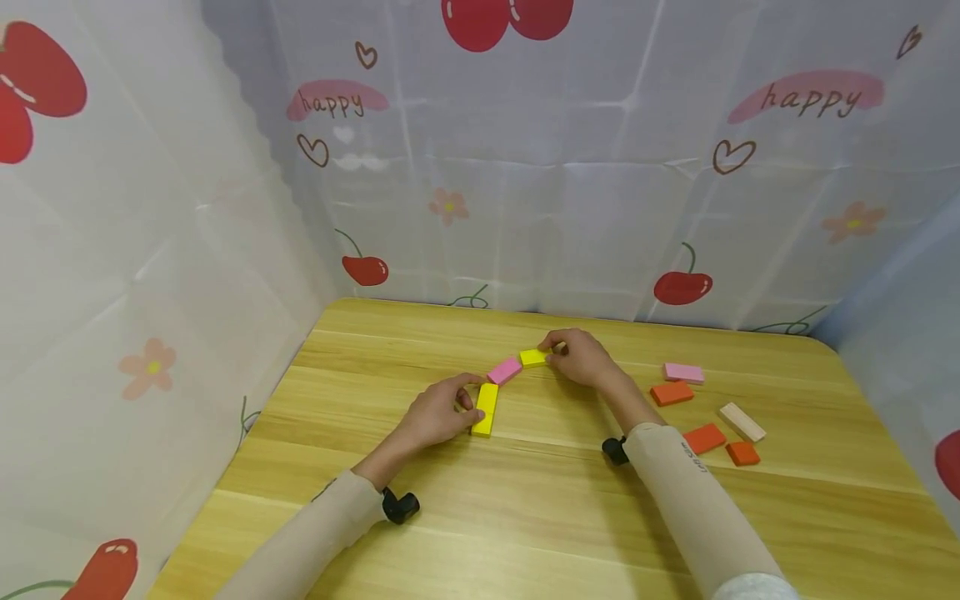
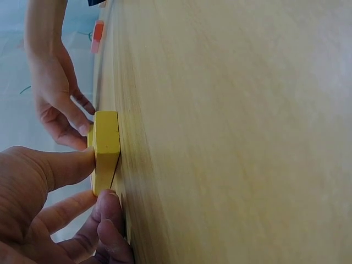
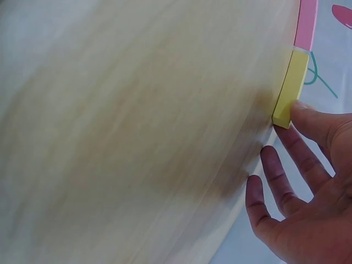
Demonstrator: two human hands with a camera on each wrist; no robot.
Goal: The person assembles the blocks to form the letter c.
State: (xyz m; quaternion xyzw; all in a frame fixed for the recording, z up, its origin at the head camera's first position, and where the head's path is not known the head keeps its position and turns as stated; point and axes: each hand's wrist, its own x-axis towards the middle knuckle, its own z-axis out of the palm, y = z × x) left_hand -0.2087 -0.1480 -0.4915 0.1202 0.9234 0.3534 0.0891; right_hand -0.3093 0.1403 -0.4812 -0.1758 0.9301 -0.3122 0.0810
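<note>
Two yellow blocks [image 1: 488, 397] lie end to end on the wooden table, and the left hand [image 1: 437, 413] is at their left side. Thumb and index finger pinch the near yellow block [image 2: 106, 135] in the left wrist view; the other fingers curl beneath. Beyond them sits a pink block [image 1: 505, 371], set at a slant. Another yellow block [image 1: 532, 358] continues the curved row to the right. The right hand [image 1: 581, 358] pinches this block's right end between thumb and index finger, as the right wrist view shows; its remaining fingers are spread and loosely bent.
To the right of the right forearm lie a pink block [image 1: 683, 373], an orange block [image 1: 672, 393], two red-orange blocks [image 1: 705, 438] and a plain wooden block [image 1: 742, 422]. A printed curtain [image 1: 570, 208] hangs behind the table [image 1: 525, 517] and along its sides.
</note>
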